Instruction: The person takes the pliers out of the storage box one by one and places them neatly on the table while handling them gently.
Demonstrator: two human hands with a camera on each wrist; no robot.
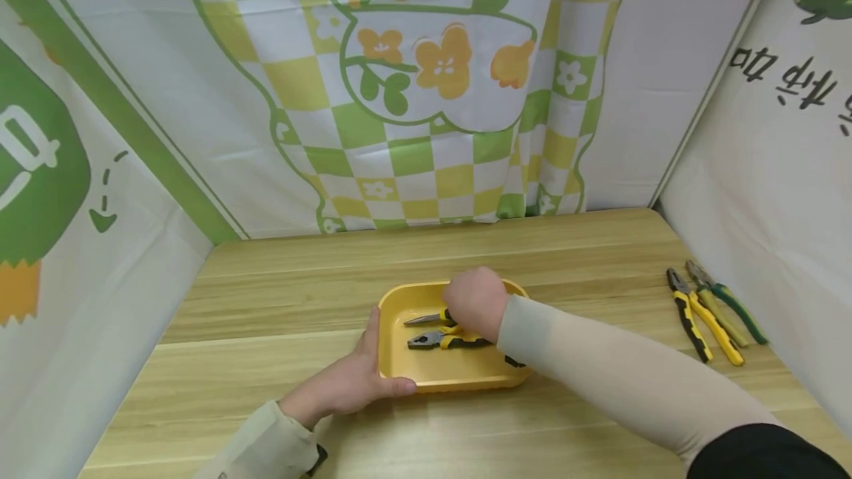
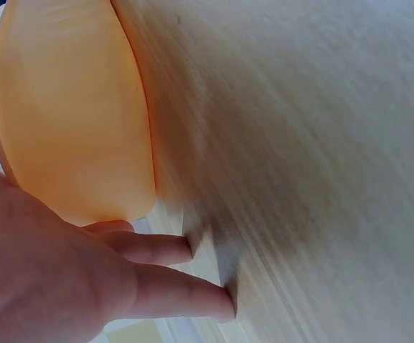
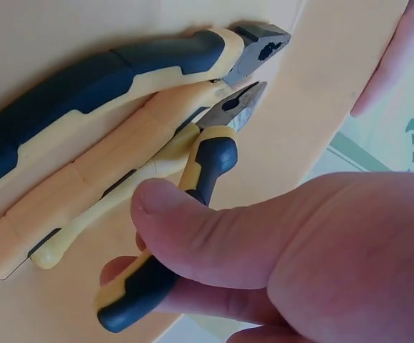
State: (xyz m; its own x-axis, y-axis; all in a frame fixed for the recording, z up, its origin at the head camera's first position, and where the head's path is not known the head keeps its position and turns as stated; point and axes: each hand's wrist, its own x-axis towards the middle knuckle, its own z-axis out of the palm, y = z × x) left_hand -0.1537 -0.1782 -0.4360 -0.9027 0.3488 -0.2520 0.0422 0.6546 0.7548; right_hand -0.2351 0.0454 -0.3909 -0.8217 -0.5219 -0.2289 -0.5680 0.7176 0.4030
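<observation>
"What's the right hand got?"

"The narrow pliers, pinched by one handle, thumb on one side and bent fingers on the other. The hand is over the tray, about one o'clock from its middle."

"And which way do those point?"

"Seen from above, nose towards nine o'clock. The broad pliers lie in the tray too, just beside them at six o'clock."

"Left hand?"

"At the tray's eight o'clock, spread wide round the corner: thumb against the near rim, the hand along the left wall. In its wrist view, two fingers stretch out straight towards the table. Whether their tips press on it, I can't tell."

"What else is about?"

"Yellow pliers and green pliers, side by side on the table at three o'clock, well apart from the tray."
</observation>
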